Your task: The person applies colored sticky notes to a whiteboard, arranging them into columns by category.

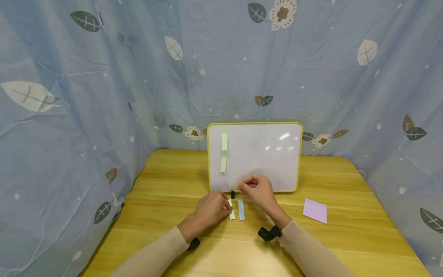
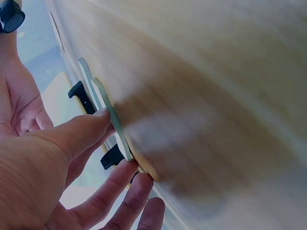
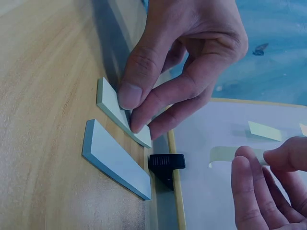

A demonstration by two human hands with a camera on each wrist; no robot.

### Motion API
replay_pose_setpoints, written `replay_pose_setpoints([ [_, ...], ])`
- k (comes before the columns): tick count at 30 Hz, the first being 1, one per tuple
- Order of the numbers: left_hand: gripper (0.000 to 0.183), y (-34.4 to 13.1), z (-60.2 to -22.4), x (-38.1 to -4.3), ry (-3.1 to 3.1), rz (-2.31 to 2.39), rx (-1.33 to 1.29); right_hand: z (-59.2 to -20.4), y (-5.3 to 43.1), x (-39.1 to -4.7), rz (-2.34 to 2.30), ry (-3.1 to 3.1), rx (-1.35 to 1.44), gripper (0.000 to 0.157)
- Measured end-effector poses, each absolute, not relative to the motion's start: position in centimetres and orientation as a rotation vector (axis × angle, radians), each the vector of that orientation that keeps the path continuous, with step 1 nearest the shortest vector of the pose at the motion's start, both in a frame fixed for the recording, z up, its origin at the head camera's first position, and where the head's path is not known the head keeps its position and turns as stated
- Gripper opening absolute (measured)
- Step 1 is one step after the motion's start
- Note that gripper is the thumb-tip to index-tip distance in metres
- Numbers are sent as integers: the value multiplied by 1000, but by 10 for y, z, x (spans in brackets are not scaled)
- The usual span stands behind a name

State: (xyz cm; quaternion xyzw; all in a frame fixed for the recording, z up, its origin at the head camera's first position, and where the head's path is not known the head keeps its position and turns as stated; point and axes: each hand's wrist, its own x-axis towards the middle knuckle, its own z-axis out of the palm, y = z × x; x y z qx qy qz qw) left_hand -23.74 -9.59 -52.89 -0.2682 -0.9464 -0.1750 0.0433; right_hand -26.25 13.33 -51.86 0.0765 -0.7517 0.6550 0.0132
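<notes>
In the head view, my left hand (image 1: 212, 207) is over a pale green pad of narrow sticky notes (image 1: 232, 214) on the table. Its thumb and fingers hold the pad, as the right wrist view also shows. A pale green sticky strip (image 3: 223, 154) is pinched between the thumb and fingers of my right hand (image 1: 258, 189), just in front of the whiteboard's (image 1: 263, 157) lower edge. Right of the green pad lies a blue sticky-note pad (image 1: 241, 210). Two green strips, the upper one (image 1: 225, 140) and the lower one (image 1: 223, 164), are stuck on the board's left side.
Leaning upright at the table's back, the whiteboard has a yellow frame and black feet, one foot (image 3: 165, 163) near the pads. A purple square of sticky notes (image 1: 315, 211) lies to the right on the wooden table (image 1: 166, 173). Patterned blue curtains (image 1: 221, 69) surround the table.
</notes>
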Motion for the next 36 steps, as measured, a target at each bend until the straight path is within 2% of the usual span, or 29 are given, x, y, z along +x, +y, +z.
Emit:
replay_pose_setpoints([
  [14,5,-96,-531,-238,-2891,-576,-796,-516,137,-259,1967,-2288,340,14],
  [23,13,-98,-526,-241,-2825,-564,-741,-515,137,-258,2027,-2227,370,15],
  [36,16,-113,-515,-252,-2603,-819,-552,-520,135,-255,2015,-2190,441,7],
])
